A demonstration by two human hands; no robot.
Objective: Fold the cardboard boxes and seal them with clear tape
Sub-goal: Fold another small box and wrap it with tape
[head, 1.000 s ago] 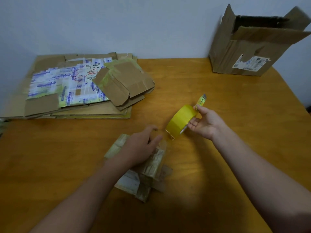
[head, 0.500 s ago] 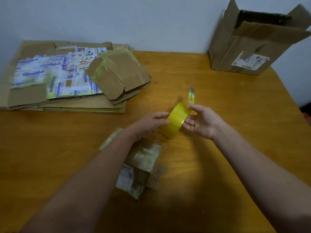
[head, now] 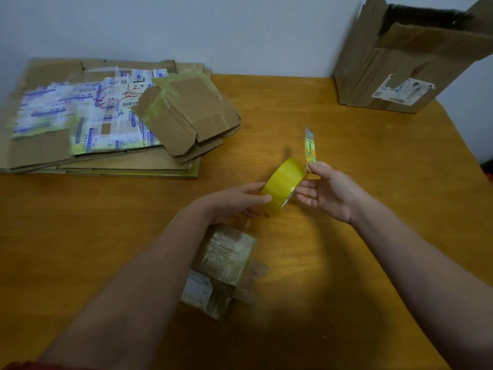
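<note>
A yellow tape roll [head: 282, 185] is held above the wooden table [head: 360, 276] between both hands. My left hand [head: 234, 201] grips its left side, fingers curled over the rim. My right hand [head: 328, 193] pinches a small yellow-green cutter [head: 310, 149] that points up, while its lower fingers touch the roll's right face. A small, heavily taped cardboard box [head: 226, 265] lies on the table just below my left forearm, with a loose flap at its right side.
A stack of flattened cardboard boxes [head: 106, 124] with printed labels covers the table's back left. A large open cardboard box [head: 400, 62] stands at the back right against the wall. Bare table lies to the right of my hands.
My left hand left the small box and rose to the tape roll, which it now grips. My right hand kept the roll and cutter in nearly the same place.
</note>
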